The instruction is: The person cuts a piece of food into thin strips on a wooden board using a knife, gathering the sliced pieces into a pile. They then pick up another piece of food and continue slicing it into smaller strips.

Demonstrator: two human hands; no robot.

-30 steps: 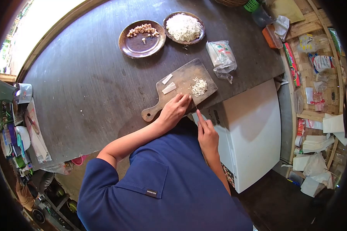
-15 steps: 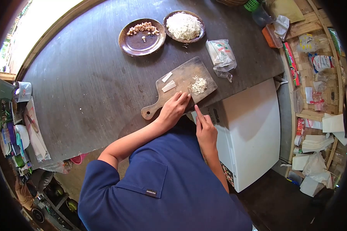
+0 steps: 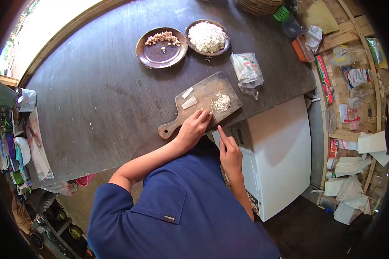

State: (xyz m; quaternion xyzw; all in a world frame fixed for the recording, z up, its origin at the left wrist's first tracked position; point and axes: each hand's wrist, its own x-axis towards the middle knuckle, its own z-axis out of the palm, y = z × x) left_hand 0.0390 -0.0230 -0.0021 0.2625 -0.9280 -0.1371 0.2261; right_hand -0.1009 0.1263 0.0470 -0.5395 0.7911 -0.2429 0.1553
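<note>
A wooden cutting board (image 3: 199, 93) with a handle lies near the table's front edge. On it are two pale flat slices (image 3: 189, 102) and a small heap of thin white shreds (image 3: 221, 103). My left hand (image 3: 195, 126) presses its bunched fingertips on the board's near edge, over a pale piece that is mostly hidden. My right hand (image 3: 230, 151) is closed with its index finger stretched forward, around a knife whose handle is hidden. Only a thin dark line of its blade shows beside my left fingertips, left of the heap.
Beyond the board stand a brown plate (image 3: 160, 61) with small diced pieces and another plate heaped with white shreds (image 3: 207, 37). A plastic packet (image 3: 247, 70) lies right of them. A white appliance (image 3: 283, 159) stands below the table's right side. Shelves with packets line the right wall.
The camera view has shifted a little, so the table things appear slightly lower. Both hands keep nearly the same place at the board, and the slices and shreds look much the same.
</note>
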